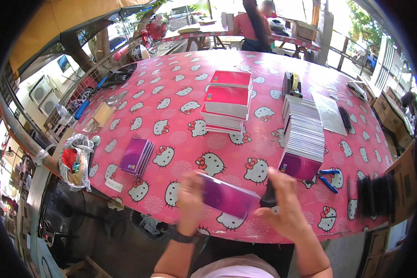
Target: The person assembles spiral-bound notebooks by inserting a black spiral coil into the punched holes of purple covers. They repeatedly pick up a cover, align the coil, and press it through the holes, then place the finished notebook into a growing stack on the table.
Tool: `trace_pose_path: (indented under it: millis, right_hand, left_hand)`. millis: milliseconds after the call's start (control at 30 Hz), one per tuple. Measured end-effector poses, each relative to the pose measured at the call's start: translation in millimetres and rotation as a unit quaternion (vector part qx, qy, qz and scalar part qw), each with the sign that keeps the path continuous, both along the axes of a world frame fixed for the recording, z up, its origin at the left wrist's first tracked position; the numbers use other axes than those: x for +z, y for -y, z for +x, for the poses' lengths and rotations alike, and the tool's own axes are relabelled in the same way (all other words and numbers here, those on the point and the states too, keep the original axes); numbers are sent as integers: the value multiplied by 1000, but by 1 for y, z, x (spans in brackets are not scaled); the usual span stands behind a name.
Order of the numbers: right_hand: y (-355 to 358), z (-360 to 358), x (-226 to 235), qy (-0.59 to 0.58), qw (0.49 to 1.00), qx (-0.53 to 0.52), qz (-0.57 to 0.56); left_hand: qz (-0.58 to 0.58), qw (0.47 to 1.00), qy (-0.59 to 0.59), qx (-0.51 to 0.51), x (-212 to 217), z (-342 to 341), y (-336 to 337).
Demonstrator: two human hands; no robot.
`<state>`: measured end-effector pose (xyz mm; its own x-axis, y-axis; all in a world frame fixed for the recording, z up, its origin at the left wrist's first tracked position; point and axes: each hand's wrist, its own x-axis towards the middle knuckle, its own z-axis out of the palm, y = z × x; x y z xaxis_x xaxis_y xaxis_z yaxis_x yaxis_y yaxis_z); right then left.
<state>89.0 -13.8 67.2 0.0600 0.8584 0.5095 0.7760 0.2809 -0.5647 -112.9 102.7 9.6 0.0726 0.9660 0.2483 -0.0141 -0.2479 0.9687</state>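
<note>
The left hand [191, 197] grasps one end of a purple notebook [227, 195], which is tilted in front of the person, between the two hands and over the near part of a pink patterned table [176, 139]. The right hand [285, 201] is by the notebook's other end, fingers curved beside a black object [268, 199]; I cannot tell whether it grips that object or touches the notebook. A dark band [182, 237] circles the left wrist.

Just beyond the right hand lies a long row of notebooks [303, 132] with a purple cover at its near end, and blue-handled pliers [328, 179] are to that hand's right. Farther right are black coils [375, 197]. Ahead of both hands, between them, rises a stack of red-covered pads [227, 99]. Left of the left hand sits a small purple notebook stack [136, 156]
</note>
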Motion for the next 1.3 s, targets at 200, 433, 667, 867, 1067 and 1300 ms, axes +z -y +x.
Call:
trace_pose_path:
  millis: [200,433,667,867,1067,1300]
  right_hand:
    - [33,62,-26,-51,992,7,-113]
    - [39,44,-33,-93,983,62,-149]
    - [26,100,-42,35,989,-140,21]
    - [-34,133,-69,209,941,-250,87]
    - [-24,137,-53,148,950,-263,78]
    - [41,46,-10,43,997,-62,3]
  left_hand:
    - [260,861,-288,329,51,-155,-125]
    - [244,630,-726,124,15,-165,-237]
    - [225,714,-612,253,-33,-162,-234]
    - [236,797,-531,166,-20,-93,-152]
    - [296,914,-277,-28,4,31,-31]
    - [199,903,-104,-366,-32,59,39]
